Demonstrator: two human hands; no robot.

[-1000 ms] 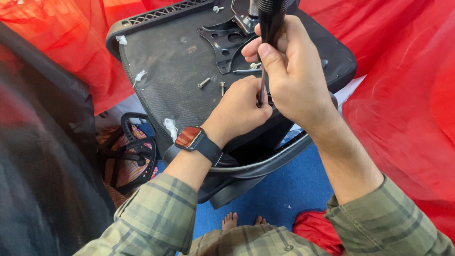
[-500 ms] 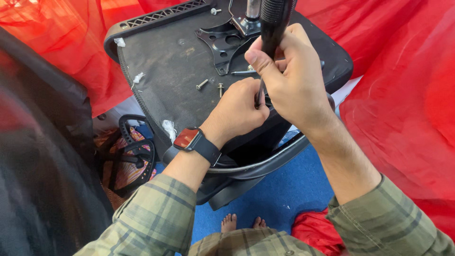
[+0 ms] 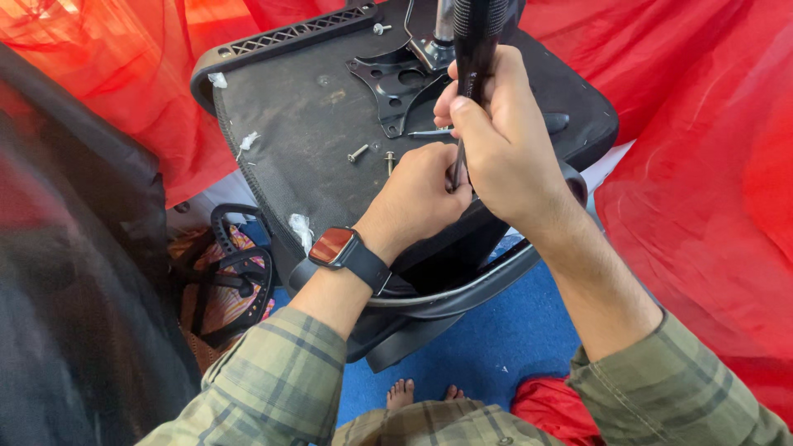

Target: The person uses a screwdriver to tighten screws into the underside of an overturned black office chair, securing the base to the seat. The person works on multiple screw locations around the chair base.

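Taking the upturned black chair seat (image 3: 314, 157) as landmark and working left to right. Left of the seat: a dark mesh panel (image 3: 58, 314), blurred, and below the seat's left edge a black armrest frame (image 3: 239, 272) lying on the floor. On the seat's underside, near its middle: two loose screws (image 3: 372, 155), apart from each other, just left of my hands. Beyond them, toward the far edge: a black metal mounting plate (image 3: 396, 83) with a third screw (image 3: 380, 29) above it. My left hand (image 3: 417, 198), with a watch at the wrist, rests on the seat with fingers curled tight together around the lower tip of the screwdriver (image 3: 472, 74); what sits under the tip I cannot tell. My right hand (image 3: 504, 140) is closed in a full grip on the screwdriver's black handle, directly above and touching the left hand. The tool's long axis runs near upright, tip down to the seat, so the left hand is nearer the tip. Right of the seat: red cloth (image 3: 702, 182); below it, blue floor (image 3: 504, 339).
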